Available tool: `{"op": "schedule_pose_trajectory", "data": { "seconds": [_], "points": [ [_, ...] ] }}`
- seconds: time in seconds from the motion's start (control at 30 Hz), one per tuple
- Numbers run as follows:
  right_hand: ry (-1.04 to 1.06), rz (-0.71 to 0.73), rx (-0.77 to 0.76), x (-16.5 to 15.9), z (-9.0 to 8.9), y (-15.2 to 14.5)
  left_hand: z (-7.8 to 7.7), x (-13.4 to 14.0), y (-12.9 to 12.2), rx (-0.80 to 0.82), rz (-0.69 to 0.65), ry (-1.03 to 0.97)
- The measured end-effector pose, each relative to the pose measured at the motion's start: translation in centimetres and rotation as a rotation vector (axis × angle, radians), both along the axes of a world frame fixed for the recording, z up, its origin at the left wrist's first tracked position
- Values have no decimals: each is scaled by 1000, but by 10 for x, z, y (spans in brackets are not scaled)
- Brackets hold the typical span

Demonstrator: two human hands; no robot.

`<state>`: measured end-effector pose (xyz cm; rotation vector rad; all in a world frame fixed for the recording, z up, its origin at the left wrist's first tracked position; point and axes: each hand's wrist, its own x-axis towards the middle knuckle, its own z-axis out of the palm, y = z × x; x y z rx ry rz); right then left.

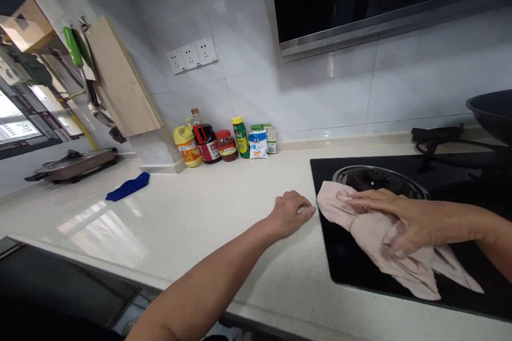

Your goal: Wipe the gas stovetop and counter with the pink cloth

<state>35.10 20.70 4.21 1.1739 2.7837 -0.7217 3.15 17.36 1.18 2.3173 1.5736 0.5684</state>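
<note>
My right hand point(416, 218) presses down on a pale pink cloth point(372, 240), which lies bunched and folded over the front left part of the black glass cooktop point(348, 266). Its fingers point left across the cloth, with the thumb bent against a fold. Part of the cloth is hidden beneath the hand. Just left of the cooktop edge, my left hand point(290, 213) rests on the white countertop point(224, 208). Its fingers are loosely bent, the thumb stands apart, and nothing shows in it. Behind the cloth, the round burner point(372, 176) is partly covered.
Against the wall stand a yellow jug point(187, 146), a dark sauce bottle point(206, 141), a red-lidded jar point(226, 146), a green bottle point(240, 138) and a white packet point(258, 145). Farther left lies a blue cloth point(128, 186). A black wok point(492, 112) sits at right.
</note>
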Motion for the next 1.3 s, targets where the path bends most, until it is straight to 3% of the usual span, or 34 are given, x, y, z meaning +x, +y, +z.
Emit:
{"op": "schedule_pose_trajectory", "data": {
  "seconds": [0.2,0.4,0.57,0.67,0.8,0.9,1.1,1.3],
  "points": [
    [-31,-61,126,-6,-12,-7,1,2,-2,-12,-14,42],
    [46,-41,354,-44,-19,-26,-2,2,-1,18,-14,56],
    [85,-302,529,-69,-30,-26,-5,1,2,35,-3,48],
    [86,-241,470,-62,-24,-23,-5,0,1,38,-12,37],
    [80,-25,218,-41,-4,-29,-3,0,0,21,-10,42],
    [6,18,119,-37,4,-40,-2,2,0,18,-1,55],
    [28,24,226,-63,-7,-51,-3,5,0,20,1,72],
    [51,-38,420,-84,-21,-19,-7,1,1,24,41,4]
  ]
}}
